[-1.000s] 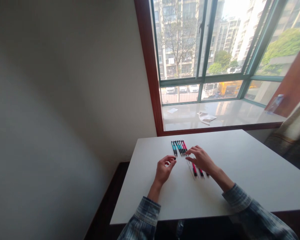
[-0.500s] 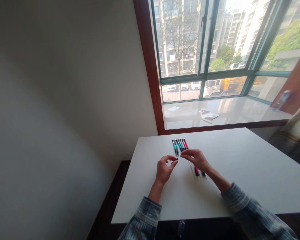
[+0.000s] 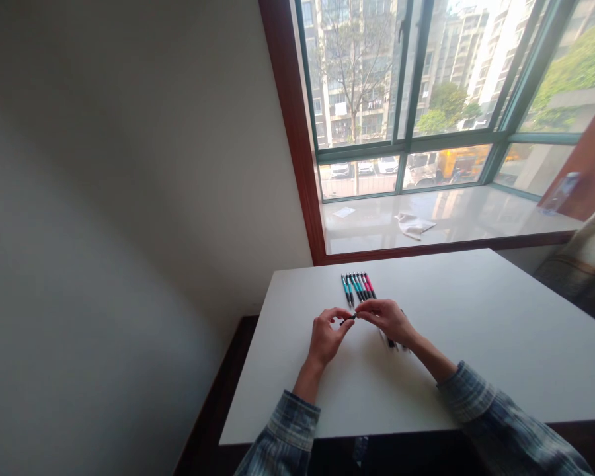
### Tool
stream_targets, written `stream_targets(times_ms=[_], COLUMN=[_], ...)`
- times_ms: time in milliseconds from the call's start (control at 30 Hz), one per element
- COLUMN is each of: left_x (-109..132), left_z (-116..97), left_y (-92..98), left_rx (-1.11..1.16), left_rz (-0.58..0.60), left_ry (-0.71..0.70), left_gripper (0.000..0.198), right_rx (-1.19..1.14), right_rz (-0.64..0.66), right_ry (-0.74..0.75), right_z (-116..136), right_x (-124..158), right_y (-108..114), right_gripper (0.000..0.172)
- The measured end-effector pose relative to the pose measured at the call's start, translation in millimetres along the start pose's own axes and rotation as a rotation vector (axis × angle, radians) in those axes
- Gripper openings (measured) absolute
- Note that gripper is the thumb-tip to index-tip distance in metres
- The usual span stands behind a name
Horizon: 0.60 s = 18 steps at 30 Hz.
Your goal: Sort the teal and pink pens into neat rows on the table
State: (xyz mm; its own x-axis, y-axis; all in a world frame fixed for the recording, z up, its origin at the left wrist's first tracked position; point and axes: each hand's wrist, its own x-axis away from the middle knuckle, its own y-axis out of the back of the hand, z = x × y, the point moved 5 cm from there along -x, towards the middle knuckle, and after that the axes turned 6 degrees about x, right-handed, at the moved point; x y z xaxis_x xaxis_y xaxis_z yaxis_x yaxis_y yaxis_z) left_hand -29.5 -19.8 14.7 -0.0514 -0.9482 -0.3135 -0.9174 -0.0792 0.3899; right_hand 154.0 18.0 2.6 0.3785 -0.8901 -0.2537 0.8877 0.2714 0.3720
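Note:
My left hand [image 3: 326,337] pinches a small black pen part [image 3: 346,320] between thumb and fingertips, above the white table [image 3: 277,396]. My right hand [image 3: 387,319] has its thumb and fingertips closed at the other end of that part; the tiny piece in them is too small to name. Just beyond both hands lies a row of several pens [image 3: 359,287], teal, white and pink with black grips. Partly hidden beneath my right hand are loose pen parts [image 3: 391,342], dark and thin.
Behind the table is a white window sill [image 3: 367,231] with a crumpled white cloth [image 3: 414,226] and a slip of paper [image 3: 344,212]. A clear bottle [image 3: 561,192] stands at the right end of the sill. A grey wall [image 3: 153,198] rises on the left.
My right hand has moved slightly left and down, bringing its fingertips against the black pen part. My left hand stays nearly in place.

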Motion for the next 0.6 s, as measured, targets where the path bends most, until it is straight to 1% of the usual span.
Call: stream_targets(times_ms=[233, 400, 500, 600], left_x=[0.5, 1.4, 1.9, 2.0], left_z=[-5.5, -7.0, -6.1, -6.2], left_y=[1.9, 1.5, 1.6, 1.5], left_rx=[0.000, 0.001, -0.009, -0.017], left_rz=[-0.006, 0.011, 0.004, -0.002], left_ry=[0.009, -0.013, -0.024, -0.041], left_gripper=[0.009, 0.009, 0.009, 0.008], right_rx=[0.020, 0.041, 0.136, 0.288], right_rz=[0.004, 0.002, -0.016, -0.028], right_ry=[0.011, 0.024, 0.049, 0.092], right_z=[1.1, 1.7, 4.5, 9.6], right_x=[0.8, 2.2, 4.2, 5.8], right_y=[-0.5, -1.4, -1.2, -0.9], right_gripper=[0.032, 0.031, 0.029, 0.030])
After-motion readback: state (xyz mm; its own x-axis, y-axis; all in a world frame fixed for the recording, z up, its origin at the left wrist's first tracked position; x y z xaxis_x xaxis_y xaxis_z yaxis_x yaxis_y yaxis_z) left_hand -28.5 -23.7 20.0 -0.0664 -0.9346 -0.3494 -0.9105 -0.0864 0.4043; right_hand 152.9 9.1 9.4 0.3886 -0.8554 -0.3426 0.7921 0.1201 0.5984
